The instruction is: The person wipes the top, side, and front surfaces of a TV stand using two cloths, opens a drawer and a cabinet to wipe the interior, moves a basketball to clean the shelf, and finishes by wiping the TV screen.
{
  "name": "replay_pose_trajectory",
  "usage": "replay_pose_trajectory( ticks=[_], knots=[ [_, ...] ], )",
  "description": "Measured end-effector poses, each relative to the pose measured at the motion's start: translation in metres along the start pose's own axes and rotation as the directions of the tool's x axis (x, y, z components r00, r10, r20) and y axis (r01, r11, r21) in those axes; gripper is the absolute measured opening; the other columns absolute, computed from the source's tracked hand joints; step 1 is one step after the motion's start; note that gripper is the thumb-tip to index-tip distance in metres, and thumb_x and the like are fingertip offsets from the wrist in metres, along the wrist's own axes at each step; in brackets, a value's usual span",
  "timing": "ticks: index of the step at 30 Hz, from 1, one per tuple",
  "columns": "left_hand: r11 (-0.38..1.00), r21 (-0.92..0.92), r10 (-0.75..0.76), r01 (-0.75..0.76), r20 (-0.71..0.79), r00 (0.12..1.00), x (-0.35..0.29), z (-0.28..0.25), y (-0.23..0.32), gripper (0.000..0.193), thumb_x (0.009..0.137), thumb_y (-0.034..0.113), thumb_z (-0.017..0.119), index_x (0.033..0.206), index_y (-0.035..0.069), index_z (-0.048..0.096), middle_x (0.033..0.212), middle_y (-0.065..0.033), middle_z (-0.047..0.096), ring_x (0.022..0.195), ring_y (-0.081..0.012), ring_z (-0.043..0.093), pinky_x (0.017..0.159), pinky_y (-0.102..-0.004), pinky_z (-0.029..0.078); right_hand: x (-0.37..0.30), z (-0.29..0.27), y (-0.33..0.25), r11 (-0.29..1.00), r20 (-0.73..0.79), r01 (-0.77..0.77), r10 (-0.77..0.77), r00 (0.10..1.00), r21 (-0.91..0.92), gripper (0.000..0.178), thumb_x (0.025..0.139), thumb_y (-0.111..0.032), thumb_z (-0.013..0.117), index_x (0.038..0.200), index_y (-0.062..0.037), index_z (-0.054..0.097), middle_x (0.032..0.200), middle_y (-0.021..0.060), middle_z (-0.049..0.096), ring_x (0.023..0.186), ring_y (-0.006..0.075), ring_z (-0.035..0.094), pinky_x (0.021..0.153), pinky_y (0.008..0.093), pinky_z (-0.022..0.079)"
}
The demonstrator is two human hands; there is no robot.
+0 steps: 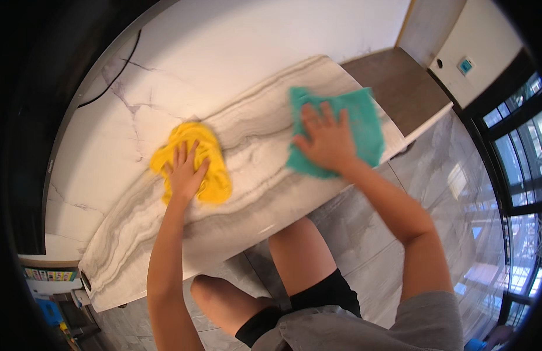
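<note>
Two hands [186, 175] [325, 140] flat on yellow cloth [215, 178], teal cloth [364, 120]

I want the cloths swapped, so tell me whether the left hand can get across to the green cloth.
Probably yes: the marbled ledge between looks bare, though the right hand presses flat on the green cloth.

A soft, crumpled yellow cloth [195, 161] and a flatter teal cloth [353, 126], both matt, are laid on a marble-look ledge [253, 193], polished smooth with grey veining. Glossy stone tiles are seen on the floor [434, 181], a white veined slab on the wall [236, 47].
</note>
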State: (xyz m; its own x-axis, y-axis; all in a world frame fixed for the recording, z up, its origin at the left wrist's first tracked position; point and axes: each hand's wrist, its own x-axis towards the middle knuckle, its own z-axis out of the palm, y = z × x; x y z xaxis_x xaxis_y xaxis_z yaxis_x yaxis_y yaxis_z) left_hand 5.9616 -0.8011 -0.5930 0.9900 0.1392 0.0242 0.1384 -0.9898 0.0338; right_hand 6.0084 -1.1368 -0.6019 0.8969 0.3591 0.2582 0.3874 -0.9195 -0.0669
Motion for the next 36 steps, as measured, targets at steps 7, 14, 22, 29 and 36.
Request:
replay_pose_trajectory(
  ticks=[7, 14, 22, 29, 36],
  knots=[
    [0.945, -0.013, 0.326, -0.326, 0.016, 0.945, 0.035, 0.006, 0.133, 0.059, 0.083, 0.048, 0.043, 0.136, 0.026, 0.031, 0.145, -0.0060, 0.021, 0.135, -0.0274, 0.014, 0.104, -0.0569, 0.007, -0.085, -0.020, -0.085, 0.862, -0.141, 0.349, -0.320, 0.937, 0.368, 0.054, 0.082, -0.048, 0.047, 0.123, -0.0122, 0.049, 0.130, 0.0039, 0.045, 0.124, 0.0276, 0.036, 0.103, 0.0525, 0.020],
    [0.765, -0.202, 0.615, -0.612, -0.055, 0.786, -0.100, -0.019, 0.082, 0.049, 0.072, 0.027, 0.063, 0.114, 0.004, 0.054, 0.142, -0.0115, 0.028, 0.132, -0.0337, 0.021, 0.105, -0.0524, 0.010, -0.080, -0.017, 0.056, 0.975, -0.265, 0.078, -0.021, 0.964, 0.207, 0.028, 0.074, -0.029, 0.059, 0.097, -0.0119, 0.064, 0.107, 0.0055, 0.060, 0.109, 0.0277, 0.050, 0.093, 0.0432, 0.035],
    [0.893, -0.097, 0.449, -0.440, 0.120, 0.885, -0.225, -0.036, -0.040, 0.063, 0.069, 0.024, 0.065, 0.127, 0.011, 0.045, 0.141, -0.0155, 0.028, 0.130, -0.0365, 0.023, 0.106, -0.0502, 0.011, -0.073, 0.028, 0.101, 0.676, -0.589, 0.049, 0.602, 0.539, 0.735, 0.026, 0.085, -0.018, 0.046, 0.102, -0.0033, 0.059, 0.105, 0.0101, 0.059, 0.101, 0.0238, 0.053, 0.091, 0.0338, 0.037],
    [0.959, -0.034, 0.283, -0.281, 0.100, 0.954, -0.242, -0.014, -0.095, 0.074, 0.075, 0.043, 0.057, 0.136, 0.009, 0.031, 0.145, -0.0177, 0.015, 0.134, -0.0365, 0.010, 0.106, -0.0516, 0.003, -0.100, 0.130, -0.009, 0.193, -0.207, 0.079, 0.946, 0.249, 0.978, 0.052, 0.095, -0.030, 0.033, 0.137, -0.0012, 0.022, 0.140, 0.0125, 0.027, 0.127, 0.0230, 0.029, 0.105, 0.0319, 0.020],
    [0.899, -0.094, 0.438, -0.428, 0.172, 0.882, -0.211, -0.037, -0.074, 0.079, 0.071, 0.039, 0.061, 0.136, 0.008, 0.028, 0.145, -0.0206, 0.013, 0.134, -0.0393, 0.008, 0.105, -0.0529, 0.002, -0.104, 0.146, -0.032, -0.672, 0.475, 0.604, 0.736, 0.482, 0.428, 0.050, 0.094, -0.041, 0.036, 0.130, -0.0060, 0.035, 0.129, 0.0082, 0.041, 0.115, 0.0218, 0.041, 0.100, 0.0321, 0.032]
  ],
)
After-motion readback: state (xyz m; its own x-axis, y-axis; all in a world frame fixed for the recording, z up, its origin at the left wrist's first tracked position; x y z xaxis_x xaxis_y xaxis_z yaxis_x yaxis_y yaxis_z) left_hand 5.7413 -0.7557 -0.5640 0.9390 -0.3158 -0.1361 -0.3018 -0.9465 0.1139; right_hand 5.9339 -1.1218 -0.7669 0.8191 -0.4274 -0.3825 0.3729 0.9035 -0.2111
